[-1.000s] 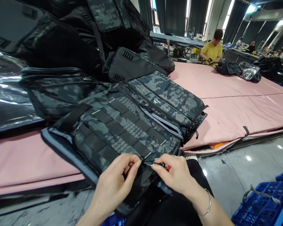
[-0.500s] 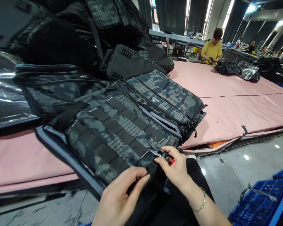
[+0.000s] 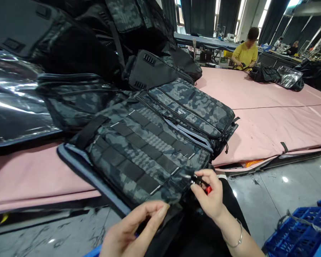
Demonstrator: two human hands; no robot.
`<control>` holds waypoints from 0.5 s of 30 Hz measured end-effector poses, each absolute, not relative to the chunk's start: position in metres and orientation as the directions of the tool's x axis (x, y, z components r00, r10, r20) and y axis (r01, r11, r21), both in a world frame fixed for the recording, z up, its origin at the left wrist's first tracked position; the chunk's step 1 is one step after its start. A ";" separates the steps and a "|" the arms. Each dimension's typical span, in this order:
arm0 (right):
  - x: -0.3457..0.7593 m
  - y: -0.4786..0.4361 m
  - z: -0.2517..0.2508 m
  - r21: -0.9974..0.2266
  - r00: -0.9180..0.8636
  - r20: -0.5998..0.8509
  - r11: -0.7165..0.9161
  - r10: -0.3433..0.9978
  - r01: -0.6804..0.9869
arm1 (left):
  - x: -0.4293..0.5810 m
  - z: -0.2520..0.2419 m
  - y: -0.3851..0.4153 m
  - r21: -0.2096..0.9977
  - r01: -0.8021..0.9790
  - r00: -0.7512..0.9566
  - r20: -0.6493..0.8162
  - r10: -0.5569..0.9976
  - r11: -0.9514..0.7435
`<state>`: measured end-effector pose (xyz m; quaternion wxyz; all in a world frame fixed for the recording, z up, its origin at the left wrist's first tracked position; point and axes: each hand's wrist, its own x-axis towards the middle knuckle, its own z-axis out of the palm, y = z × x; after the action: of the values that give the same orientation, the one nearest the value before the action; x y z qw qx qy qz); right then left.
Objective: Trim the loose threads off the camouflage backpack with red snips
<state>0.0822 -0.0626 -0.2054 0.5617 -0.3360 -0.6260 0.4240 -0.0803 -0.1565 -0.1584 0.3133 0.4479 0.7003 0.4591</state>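
A slim, silvery bangle (image 3: 241, 233), rounded and shiny, circled the right forearm (image 3: 230, 229) a little above the wrist (image 3: 220, 211); the left hand (image 3: 126, 228) and right hand (image 3: 212, 195) were bare, like that forearm, while plain black clothing (image 3: 230, 194) covered the lap

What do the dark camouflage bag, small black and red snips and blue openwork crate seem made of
Dark camouflage bag: probably woven synthetic fabric, mostly matte, given its creases and black strips. Small black and red snips: likely metal tip, from its pale glint; red part perhaps plastic, solidly coloured. Blue openwork crate: apparently satin plastic, evenly coloured and ribbed.
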 end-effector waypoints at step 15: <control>0.097 -0.091 -0.190 -0.670 -0.227 0.698 0.732 0.679 0.125 | -0.072 -0.150 -0.158 0.963 -0.111 -0.647 -0.258 0.718 0.246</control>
<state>0.0973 -0.0906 -0.1897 0.5597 -0.2703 -0.7433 0.2472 -0.0717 -0.1577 -0.1498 0.3607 0.2159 0.7022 0.5746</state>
